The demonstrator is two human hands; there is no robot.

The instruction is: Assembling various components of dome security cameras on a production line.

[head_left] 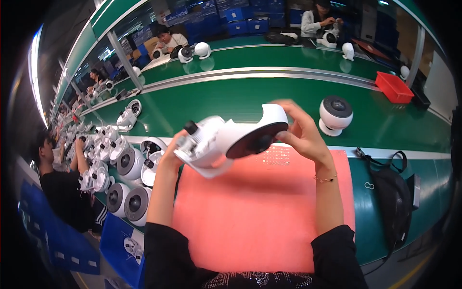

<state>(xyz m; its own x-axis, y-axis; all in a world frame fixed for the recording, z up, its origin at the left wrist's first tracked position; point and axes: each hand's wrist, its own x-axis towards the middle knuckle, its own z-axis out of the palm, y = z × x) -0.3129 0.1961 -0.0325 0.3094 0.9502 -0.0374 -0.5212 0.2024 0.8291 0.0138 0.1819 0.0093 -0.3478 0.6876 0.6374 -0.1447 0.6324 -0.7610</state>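
head view: both hands hold one white camera unit [226, 142] in the air above the pink mat [260, 216] on the green tabletop [231, 103]. the left hand [169, 153] has its grip closed on the inner module end, fingers wrapped under it. the right hand [298, 132] has its grip closed on the domed shell, thumb and fingertips pinching the rim beside the dark opening. the unit is tilted, clear of the mat.

to the left lies a crowd of similar shells and modules [120, 168], touching one another. a finished round camera [335, 114] stands upright beyond the mat, well apart from the hands. a black bag [392, 192] lies at the right.

risk, as i judge it: the two halves look only partly mated, so a slack pinch could let the shell slip and drop on the mat. a skewed push could jam or scratch the dark face.
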